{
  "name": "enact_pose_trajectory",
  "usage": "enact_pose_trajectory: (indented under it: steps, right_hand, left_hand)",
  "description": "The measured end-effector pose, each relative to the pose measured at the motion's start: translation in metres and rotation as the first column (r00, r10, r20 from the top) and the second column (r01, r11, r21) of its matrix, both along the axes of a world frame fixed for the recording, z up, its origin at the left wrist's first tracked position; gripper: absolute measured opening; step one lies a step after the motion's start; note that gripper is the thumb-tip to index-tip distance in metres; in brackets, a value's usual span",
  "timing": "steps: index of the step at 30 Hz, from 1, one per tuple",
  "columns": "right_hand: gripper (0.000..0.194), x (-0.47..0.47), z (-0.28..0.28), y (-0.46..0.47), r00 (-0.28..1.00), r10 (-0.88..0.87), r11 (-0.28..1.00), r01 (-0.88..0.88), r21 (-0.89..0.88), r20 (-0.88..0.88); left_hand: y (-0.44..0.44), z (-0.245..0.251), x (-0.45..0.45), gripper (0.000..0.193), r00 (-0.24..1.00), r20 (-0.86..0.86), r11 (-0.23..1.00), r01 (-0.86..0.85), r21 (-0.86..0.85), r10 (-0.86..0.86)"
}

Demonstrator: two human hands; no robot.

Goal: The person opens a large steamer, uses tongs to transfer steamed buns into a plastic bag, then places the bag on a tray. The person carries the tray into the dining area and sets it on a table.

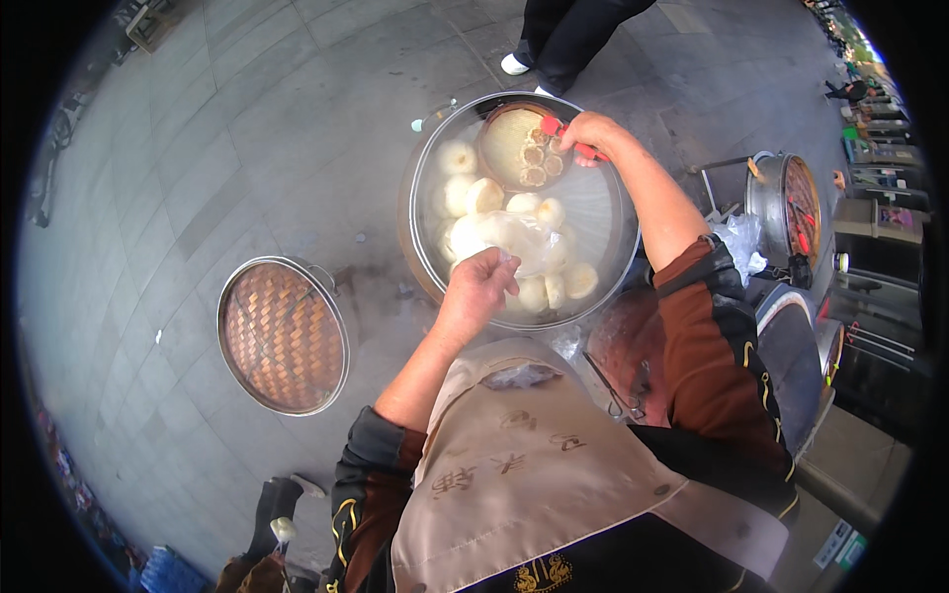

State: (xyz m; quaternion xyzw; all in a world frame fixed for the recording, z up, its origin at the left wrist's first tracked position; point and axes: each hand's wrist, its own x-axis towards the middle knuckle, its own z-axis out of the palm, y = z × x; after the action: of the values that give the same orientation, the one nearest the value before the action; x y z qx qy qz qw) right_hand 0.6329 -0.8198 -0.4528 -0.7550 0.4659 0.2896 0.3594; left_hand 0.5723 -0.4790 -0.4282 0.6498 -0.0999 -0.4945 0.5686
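My left hand [480,290] pinches the edge of a transparent plastic bag [511,231] over a large round steamer [424,268]. White steamed buns [457,158] fill the steamer's left and near parts; the bag hides some of them. Whether the bag holds anything is hard to tell. At the steamer's far side, my right hand [591,135] grips red-tipped tongs [550,124]. They are above a small round basket [498,152] with several open-topped dumplings [532,156]. I cannot see whether the tongs pinch a dumpling. Steam hangs over the food.
A woven bamboo lid [285,337] with a metal rim is left of the steamer. On the right are another metal steamer [769,204] with red tongs on it and plastic bags [738,241]. One person's legs [567,37] are beyond the steamer; another person [270,530] is at lower left.
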Motion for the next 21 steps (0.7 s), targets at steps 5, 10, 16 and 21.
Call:
enact_pose_trajectory:
  steps: [5, 10, 16, 21]
  right_hand:
    - [0.037, 0.003, 0.0, 0.039, 0.84, 0.543, 0.776, -0.505, -0.378, -0.01]
    - [0.027, -0.001, -0.003, 0.036, 0.877, 0.477, 0.824, -0.419, -0.382, 0.067]
    - [0.026, 0.014, 0.015, 0.027, 0.933, 0.36, 0.924, -0.357, -0.14, 0.002]
    - [0.025, 0.018, 0.046, 0.011, 0.901, 0.431, 0.879, -0.433, -0.199, -0.054]
  left_hand:
    - [0.001, 0.017, 0.008, 0.025, 1.0, 0.016, 0.997, 0.025, 0.071, -0.026]
    - [0.002, 0.005, 0.012, 0.024, 0.999, 0.028, 0.999, 0.018, 0.047, -0.02]
    - [0.003, 0.007, 0.015, 0.024, 0.999, 0.039, 0.997, 0.011, 0.07, -0.014]
    - [0.005, -0.002, 0.015, 0.025, 0.994, -0.087, 0.997, -0.069, 0.044, 0.073]
